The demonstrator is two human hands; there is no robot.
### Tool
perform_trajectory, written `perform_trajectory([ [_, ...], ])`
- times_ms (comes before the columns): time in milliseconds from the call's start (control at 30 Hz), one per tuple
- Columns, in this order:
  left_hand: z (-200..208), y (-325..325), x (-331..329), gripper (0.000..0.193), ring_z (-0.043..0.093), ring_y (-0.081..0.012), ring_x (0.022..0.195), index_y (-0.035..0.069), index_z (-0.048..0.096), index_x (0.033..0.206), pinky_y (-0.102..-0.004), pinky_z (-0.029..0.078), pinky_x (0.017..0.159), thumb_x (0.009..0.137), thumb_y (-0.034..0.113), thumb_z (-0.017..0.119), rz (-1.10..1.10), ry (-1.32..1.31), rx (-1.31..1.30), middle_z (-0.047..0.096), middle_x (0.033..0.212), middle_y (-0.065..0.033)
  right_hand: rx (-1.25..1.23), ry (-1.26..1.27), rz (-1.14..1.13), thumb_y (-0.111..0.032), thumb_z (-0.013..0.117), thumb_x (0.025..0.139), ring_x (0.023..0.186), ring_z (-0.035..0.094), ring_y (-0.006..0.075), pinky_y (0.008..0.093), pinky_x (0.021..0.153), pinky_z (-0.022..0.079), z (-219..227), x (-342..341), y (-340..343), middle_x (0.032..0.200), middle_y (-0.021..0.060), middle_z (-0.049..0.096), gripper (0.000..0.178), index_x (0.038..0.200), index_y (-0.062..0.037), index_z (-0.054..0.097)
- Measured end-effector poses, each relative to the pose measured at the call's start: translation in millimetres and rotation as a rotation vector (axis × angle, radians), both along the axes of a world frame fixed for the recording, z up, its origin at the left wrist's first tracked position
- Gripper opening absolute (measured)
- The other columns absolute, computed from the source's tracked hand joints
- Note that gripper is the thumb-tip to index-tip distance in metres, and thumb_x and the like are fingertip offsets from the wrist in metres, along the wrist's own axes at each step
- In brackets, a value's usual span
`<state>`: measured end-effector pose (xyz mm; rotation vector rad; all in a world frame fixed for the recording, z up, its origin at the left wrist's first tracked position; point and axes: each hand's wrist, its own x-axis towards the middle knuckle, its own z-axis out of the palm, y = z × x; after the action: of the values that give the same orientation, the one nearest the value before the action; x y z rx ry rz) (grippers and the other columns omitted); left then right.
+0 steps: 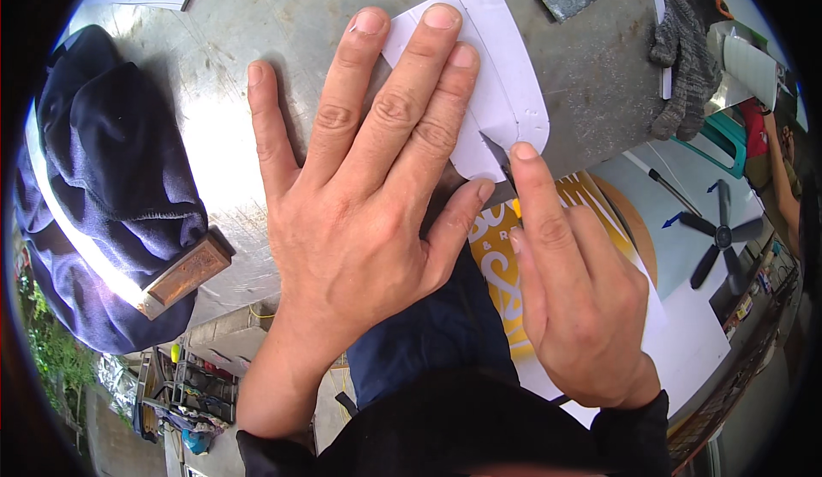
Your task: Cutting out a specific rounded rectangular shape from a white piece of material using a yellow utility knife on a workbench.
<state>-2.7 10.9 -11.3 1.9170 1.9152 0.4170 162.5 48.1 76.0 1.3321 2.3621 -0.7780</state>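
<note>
My left hand (355, 194) lies flat with its fingers spread. The middle and index fingers press on a white sheet piece (507, 66) with rounded corners, while the little finger rests on the grey metal table (591, 109). A thin line runs lengthwise along the piece. My right hand (586, 297) grips a utility knife (498, 155), its index finger stretched along the top. The dark blade's tip touches or hovers just over the piece's near part, close to my left thumb; I cannot tell which. Most of the handle is hidden under my fingers, with a bit of yellow showing.
Dark blue cloth (120, 177) hangs over the left edge, a rusty metal bar (190, 273) by it. Grey knitted gloves (689, 53) lie far right. Right of my lap are a yellow-and-white printed board (505, 297) and a black fan (723, 237). Another person's arm (783, 169) shows at right.
</note>
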Motion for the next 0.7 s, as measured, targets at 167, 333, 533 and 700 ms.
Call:
perform_trajectory([
  [167, 0.2, -0.4, -0.1, 0.076, 0.037, -0.0283, 0.152, 0.014, 0.058, 0.148, -0.0550, 0.006, 0.126, 0.082, 0.046, 0.076, 0.001, -0.006, 0.002, 0.051, 0.157, -0.0050, 0.054, -0.046, 0.010, 0.003, 0.068, 0.089, 0.069, 0.060, 0.0265, 0.0382, 0.063, 0.050, -0.1, -5.1, -4.4, 0.088, 0.0135, 0.061, 0.060, 0.147, 0.0028, 0.053],
  [333, -0.3, 0.0, -0.4, 0.075, 0.037, -0.0283, 0.152, 0.014, 0.058, 0.148, -0.0554, 0.006, 0.126, 0.082, 0.046, 0.075, 0.002, -0.015, 0.011, 0.052, 0.157, -0.0051, 0.075, -0.018, -0.014, 0.003, 0.068, 0.089, 0.069, 0.060, 0.0260, 0.0382, 0.063, 0.051, -0.5, -3.9, -9.8, 0.088, 0.0126, 0.061, 0.059, 0.146, 0.0042, 0.053],
  [533, 0.1, 0.2, -0.3, 0.074, 0.037, -0.0285, 0.152, 0.014, 0.059, 0.148, -0.0546, 0.006, 0.126, 0.083, 0.046, 0.075, 0.005, -0.001, 0.010, 0.052, 0.156, -0.0052, 0.098, -0.008, -0.021, 0.004, 0.068, 0.088, 0.068, 0.060, 0.0251, 0.0374, 0.061, 0.050, -7.0, -6.2, -6.9, 0.088, 0.0117, 0.061, 0.059, 0.145, 0.0043, 0.054],
  [700, 0.8, 0.0, -1.2, 0.073, 0.038, -0.0283, 0.152, 0.014, 0.059, 0.148, -0.0540, 0.006, 0.126, 0.084, 0.045, 0.074, 0.005, 0.001, 0.002, 0.052, 0.156, -0.0054, 0.120, 0.011, 0.009, 0.003, 0.067, 0.089, 0.066, 0.058, 0.0249, 0.0374, 0.059, 0.049, -7.9, -7.8, -9.1, 0.085, 0.0119, 0.059, 0.057, 0.145, 0.0037, 0.055],
])
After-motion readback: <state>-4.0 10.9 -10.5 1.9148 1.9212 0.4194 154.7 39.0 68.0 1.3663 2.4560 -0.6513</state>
